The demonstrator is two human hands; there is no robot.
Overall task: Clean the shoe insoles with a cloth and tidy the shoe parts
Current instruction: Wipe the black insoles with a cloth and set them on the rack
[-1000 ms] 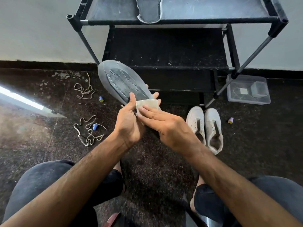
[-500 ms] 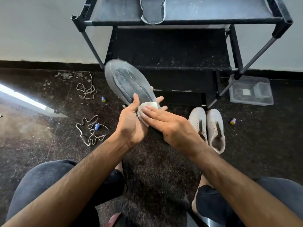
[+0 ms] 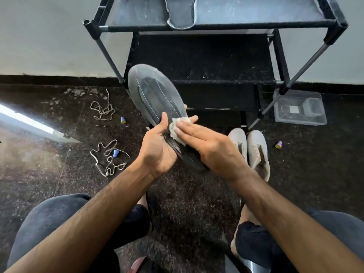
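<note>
A black rack (image 3: 216,24) stands on the floor (image 3: 187,203) with one insole (image 3: 180,12) on its top shelf. Before it, the left hand (image 3: 157,152) grips a grey insole (image 3: 153,95) from beneath, thumb on its edge. The right hand (image 3: 208,146) presses a cloth (image 3: 178,126) onto it with straight fingers. White shoes (image 3: 250,150) and laces (image 3: 107,158) lie on the floor.

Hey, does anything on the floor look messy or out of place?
Yes. Two shoelaces lie tangled on the floor left of the rack, with small caps scattered loose around them and the shoes.
</note>
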